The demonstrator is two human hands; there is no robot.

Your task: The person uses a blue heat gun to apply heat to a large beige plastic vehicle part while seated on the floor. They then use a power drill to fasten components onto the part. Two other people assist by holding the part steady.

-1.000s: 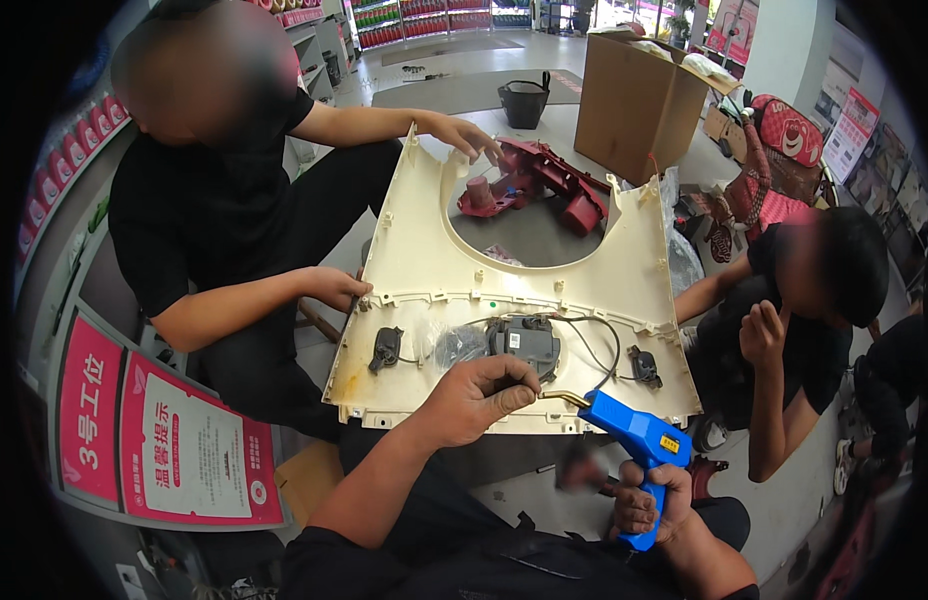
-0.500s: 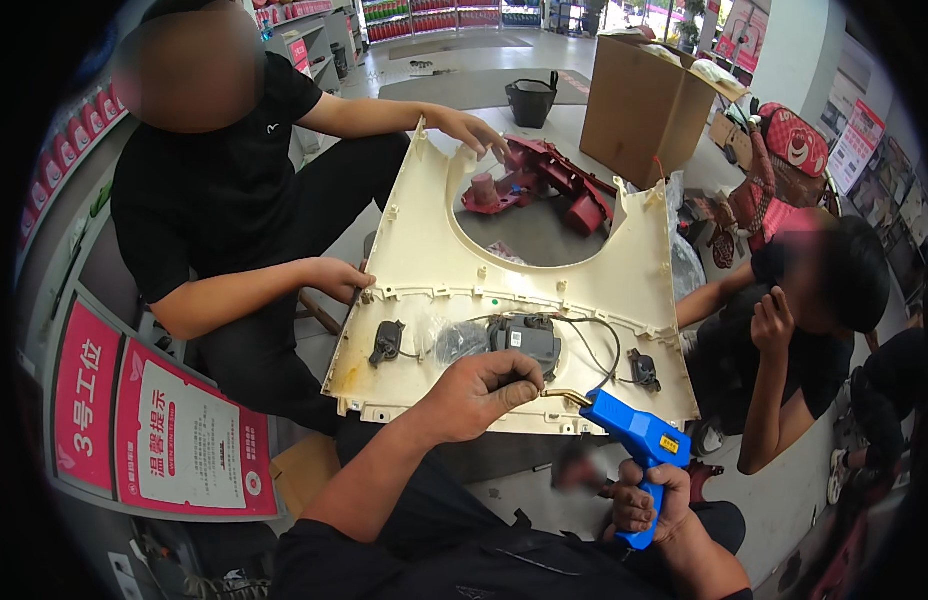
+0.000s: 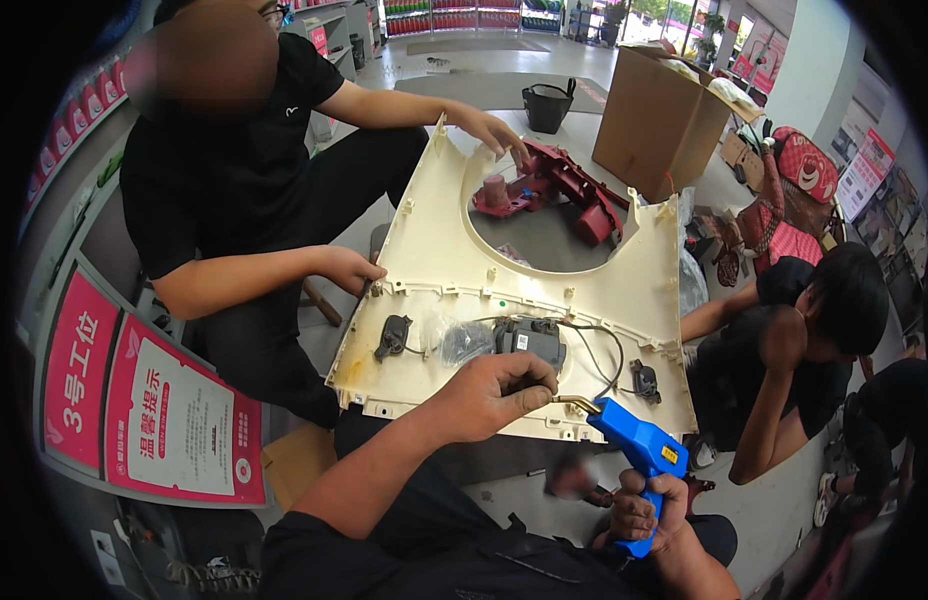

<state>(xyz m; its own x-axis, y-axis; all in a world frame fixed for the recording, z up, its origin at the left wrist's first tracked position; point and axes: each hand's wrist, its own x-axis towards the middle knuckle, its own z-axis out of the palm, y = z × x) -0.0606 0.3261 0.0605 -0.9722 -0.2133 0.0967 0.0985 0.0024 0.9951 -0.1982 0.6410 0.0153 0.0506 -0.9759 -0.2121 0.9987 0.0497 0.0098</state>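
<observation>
My right hand (image 3: pixel 647 507) is wrapped round the handle of a blue pistol-grip hot stapler (image 3: pixel 639 437), whose bent brass prongs (image 3: pixel 578 402) point left. My left hand (image 3: pixel 492 396) is closed in a pinch at the prong tips; whatever lies between its fingers is too small to make out. Beyond both hands, a cream plastic panel (image 3: pixel 409 265) with a large rounded cutout lies inner side up. Fixed to it are a black box-like unit (image 3: pixel 532 341), a cable (image 3: pixel 621 352) and two small black parts (image 3: pixel 393 336) (image 3: pixel 645 381). Clear plastic wrap (image 3: pixel 466 342) lies beside the unit.
A person (image 3: pixel 224 170) at the left holds the panel's edge with both hands. Another person (image 3: pixel 784 350) sits at the right, one hand raised. Dark red plastic parts (image 3: pixel 559 190) show through the cutout. Behind stand a cardboard box (image 3: pixel 656 120) and a black bucket (image 3: pixel 548 105).
The view has shifted slightly, so most things sit a little to the right. My hands keep the same hold, the left still pinching at the prongs. The person at the right has lowered their head.
</observation>
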